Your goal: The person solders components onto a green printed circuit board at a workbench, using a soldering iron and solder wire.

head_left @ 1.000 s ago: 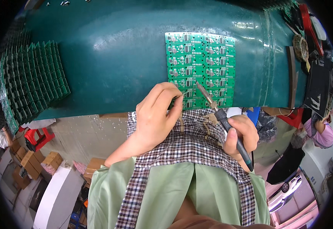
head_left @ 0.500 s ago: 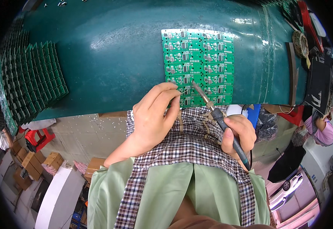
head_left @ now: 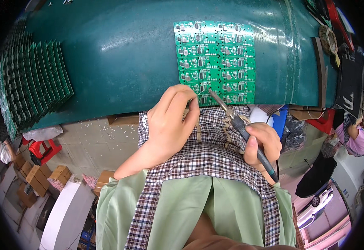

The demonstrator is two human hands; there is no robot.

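A green circuit board panel (head_left: 237, 63), made of many small boards in two columns, lies flat near the table's front edge. My right hand (head_left: 264, 143) is wrapped round the grey handle of a soldering iron (head_left: 241, 127). Its tip meets the panel near the middle, in the second row from the near edge, or hovers just above; I cannot tell which. At the panel's near left corner, my left hand (head_left: 171, 114) pinches a thin strand of solder wire (head_left: 200, 92), its end close to the iron's tip. My left fingers hide part of that corner.
Many green boards stand in a rack-like stack (head_left: 40, 81) at the left of the green table mat (head_left: 119, 58). A dark bar (head_left: 318, 71) lies at the right, beyond it a coiled brown object (head_left: 327, 39). A red stool (head_left: 44, 151) stands below left; another person (head_left: 355, 139) sits far right.
The iron's tip and the solder wire are now about one row nearer me on the panel. The table and panel sit slightly higher in the picture. Both hands keep their grips.
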